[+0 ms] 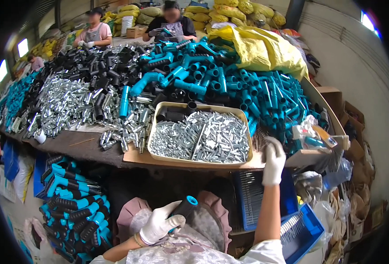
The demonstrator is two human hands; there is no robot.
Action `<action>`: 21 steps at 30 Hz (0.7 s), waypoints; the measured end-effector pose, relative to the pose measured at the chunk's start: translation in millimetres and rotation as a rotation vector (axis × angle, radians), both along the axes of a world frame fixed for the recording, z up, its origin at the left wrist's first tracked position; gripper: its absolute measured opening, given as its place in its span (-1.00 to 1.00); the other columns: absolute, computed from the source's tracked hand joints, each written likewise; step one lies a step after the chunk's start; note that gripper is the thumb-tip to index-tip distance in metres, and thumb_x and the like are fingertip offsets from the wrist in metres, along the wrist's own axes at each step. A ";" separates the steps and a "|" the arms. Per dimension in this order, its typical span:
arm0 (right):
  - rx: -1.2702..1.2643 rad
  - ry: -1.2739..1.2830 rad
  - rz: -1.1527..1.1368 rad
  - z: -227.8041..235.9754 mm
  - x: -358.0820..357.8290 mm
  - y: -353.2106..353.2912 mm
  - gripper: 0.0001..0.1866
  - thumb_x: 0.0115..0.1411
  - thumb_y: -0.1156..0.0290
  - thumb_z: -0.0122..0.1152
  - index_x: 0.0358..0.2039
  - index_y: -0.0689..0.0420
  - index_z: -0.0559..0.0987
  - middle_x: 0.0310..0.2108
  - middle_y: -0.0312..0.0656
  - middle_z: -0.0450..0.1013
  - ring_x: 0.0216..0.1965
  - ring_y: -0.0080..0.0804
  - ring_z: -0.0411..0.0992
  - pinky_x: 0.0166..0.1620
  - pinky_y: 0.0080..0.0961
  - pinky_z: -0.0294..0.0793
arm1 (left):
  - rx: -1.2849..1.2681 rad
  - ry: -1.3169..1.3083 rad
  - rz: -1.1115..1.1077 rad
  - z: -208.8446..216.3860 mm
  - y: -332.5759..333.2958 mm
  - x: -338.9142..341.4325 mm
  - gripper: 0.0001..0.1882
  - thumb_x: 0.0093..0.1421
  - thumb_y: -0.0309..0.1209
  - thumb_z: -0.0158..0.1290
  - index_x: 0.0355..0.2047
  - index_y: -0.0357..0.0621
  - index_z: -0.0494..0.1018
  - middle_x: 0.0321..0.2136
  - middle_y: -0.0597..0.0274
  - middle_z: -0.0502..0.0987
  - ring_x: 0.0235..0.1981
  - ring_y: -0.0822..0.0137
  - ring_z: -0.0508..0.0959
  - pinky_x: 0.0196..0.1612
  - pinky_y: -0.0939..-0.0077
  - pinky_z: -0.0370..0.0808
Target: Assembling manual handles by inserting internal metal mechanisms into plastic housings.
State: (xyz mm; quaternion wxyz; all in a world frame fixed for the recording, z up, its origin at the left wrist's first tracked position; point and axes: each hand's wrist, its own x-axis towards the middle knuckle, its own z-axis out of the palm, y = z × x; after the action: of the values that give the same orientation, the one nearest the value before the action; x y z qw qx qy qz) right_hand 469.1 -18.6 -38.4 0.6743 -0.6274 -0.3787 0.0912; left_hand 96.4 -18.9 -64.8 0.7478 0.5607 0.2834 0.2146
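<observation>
Far left of the left fingers, a stack of black-and-teal handles stands below the level of the counter. Ahead and to the left of the same fingers, a heap of silver metal fittings covers the counter, with black tubular parts to its right.

The left hand, in a white glove, is positioned above the lap. Its fingers are closed around a black-and-teal tube; the open teal end points up and away from the palm.

Ahead of the left fingers, at the front of the counter, a cream tray is split by a divider. Small silver pins fill both sections; black pieces lie in its far left corner. Beyond the tray is a pile of teal tubes.

The right hand, also gloved, is located just right of the tray. Its fingers are bent and close together; whether they grip anything cannot be determined. Thin dark wires lie just left of these fingers. A yellow sack drapes the pile well beyond them. Nearer the body than the right fingers, two blue bins contain metal rods.
</observation>
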 end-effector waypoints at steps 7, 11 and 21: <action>-0.281 -0.357 0.839 39.7 -135.5 -22.0 -0.82 0.18 0.59 0.18 -0.19 0.18 0.60 -0.32 -0.07 0.56 -0.31 -0.14 0.57 -0.18 -0.38 0.55 | 0.315 0.152 0.104 1.8 24.6 -16.9 -0.27 0.21 0.03 0.21 0.19 -0.28 0.36 -0.42 0.19 0.59 -0.47 0.49 0.54 -0.36 0.55 0.50; -0.182 -0.612 0.869 36.0 -160.8 0.3 -0.87 0.08 0.59 0.22 -0.32 0.13 0.61 -0.44 -0.09 0.51 -0.41 -0.08 0.53 -0.30 -0.34 0.53 | 0.622 0.247 -0.015 9.1 42.2 -31.2 -0.33 0.15 -0.05 0.27 0.11 -0.28 0.43 -0.31 -0.10 0.63 -0.24 0.17 0.70 -0.17 0.39 0.57; -0.199 -0.789 1.236 75.6 -188.8 163.9 -0.58 0.35 0.02 0.04 -0.16 0.15 0.58 -0.30 -0.06 0.55 -0.24 0.04 0.53 -0.16 -0.23 0.52 | 0.057 -0.191 0.361 -14.9 50.2 -42.6 -0.24 0.21 -0.01 0.22 0.21 -0.31 0.31 -0.53 0.36 0.44 -0.60 0.64 0.36 -0.53 0.69 0.30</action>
State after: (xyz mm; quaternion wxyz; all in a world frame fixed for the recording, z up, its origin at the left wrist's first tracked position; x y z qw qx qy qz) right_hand 280.3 145.3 37.3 0.2536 -0.3443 -0.8670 0.2559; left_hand 53.8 31.3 -79.7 0.7045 0.4989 0.3010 0.4051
